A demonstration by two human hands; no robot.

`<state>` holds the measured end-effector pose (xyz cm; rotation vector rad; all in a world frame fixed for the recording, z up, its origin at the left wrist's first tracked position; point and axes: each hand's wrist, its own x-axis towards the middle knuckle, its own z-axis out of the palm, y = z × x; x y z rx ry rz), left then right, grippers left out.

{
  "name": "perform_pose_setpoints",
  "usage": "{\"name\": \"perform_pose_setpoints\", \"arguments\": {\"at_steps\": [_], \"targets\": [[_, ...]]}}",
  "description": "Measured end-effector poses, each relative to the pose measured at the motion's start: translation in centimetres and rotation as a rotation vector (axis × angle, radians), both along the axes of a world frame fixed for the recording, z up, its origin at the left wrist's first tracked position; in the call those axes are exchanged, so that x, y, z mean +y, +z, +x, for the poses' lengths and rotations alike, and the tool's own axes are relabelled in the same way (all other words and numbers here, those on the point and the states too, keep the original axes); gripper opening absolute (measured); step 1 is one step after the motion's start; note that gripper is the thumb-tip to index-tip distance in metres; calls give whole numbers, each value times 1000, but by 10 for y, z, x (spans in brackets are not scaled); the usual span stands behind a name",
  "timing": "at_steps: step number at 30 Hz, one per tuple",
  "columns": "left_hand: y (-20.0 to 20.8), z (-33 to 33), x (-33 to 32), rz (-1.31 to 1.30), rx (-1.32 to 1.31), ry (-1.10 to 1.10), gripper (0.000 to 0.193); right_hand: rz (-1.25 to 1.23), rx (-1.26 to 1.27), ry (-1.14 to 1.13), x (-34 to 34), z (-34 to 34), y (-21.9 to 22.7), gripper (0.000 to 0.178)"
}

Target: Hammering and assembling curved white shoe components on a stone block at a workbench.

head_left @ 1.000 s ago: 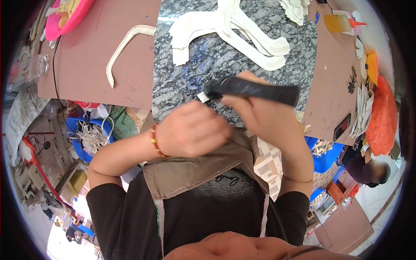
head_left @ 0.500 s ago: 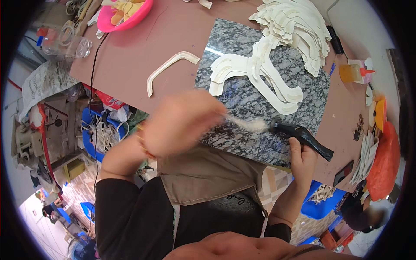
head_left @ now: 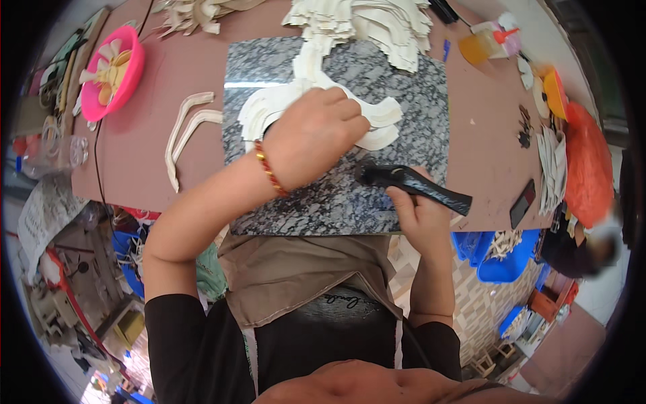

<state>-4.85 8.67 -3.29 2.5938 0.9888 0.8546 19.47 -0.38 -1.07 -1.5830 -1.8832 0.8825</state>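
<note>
My right hand [head_left: 425, 219] grips a black hammer [head_left: 437, 190] by its handle, thumb along the near side. The hammer's head is low over the grey speckled stone slab [head_left: 330, 209]. Above the slab's middle is my left hand [head_left: 319, 138], its fingers curled and its knuckles up. The fingertips are hidden, so what they hold cannot be seen. Under and around that hand, white curved strips [head_left: 380, 114] lie fanned in overlapping stacks. Two bent whitish strips [head_left: 180, 138] rest side by side on the brown tabletop [head_left: 151, 155], left of the slab.
A big pile of white strips [head_left: 363, 30] stands at the slab's far edge. At the far left sits a pink bowl [head_left: 134, 74] of pale pieces. On the right are a bottle of amber liquid [head_left: 476, 48], a phone [head_left: 522, 203] and a red bag [head_left: 589, 168]. Blue bins [head_left: 508, 262] stand below the table.
My left hand, blurred nearer the hammer before, is now over the stacked strips. A second strip has appeared beside the one at left. The view has shifted; my right hand keeps the hammer.
</note>
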Motion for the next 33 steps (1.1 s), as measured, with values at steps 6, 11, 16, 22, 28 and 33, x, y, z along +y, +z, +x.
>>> {"name": "perform_pose_setpoints", "arguments": {"at_steps": [6,11,16,22,28,33], "targets": [[-4,38,-8,-242,157,130,20,30,11,-18,-14,7,-4,23],[13,19,-40,-469,50,-17,20,-46,86,-37,-18,39,16,23],[13,10,-77,-605,27,10,27,-12,146,69,-13,45,45,25],[1,16,-81,-520,-61,89,32,103,-100,115,12,10,27,23],[-12,14,-89,-379,-144,56,44,76,-218,133,16,5,17,21],[-6,11,-91,-170,148,-25,47,219,-164,169,18,5,16,18]]}}
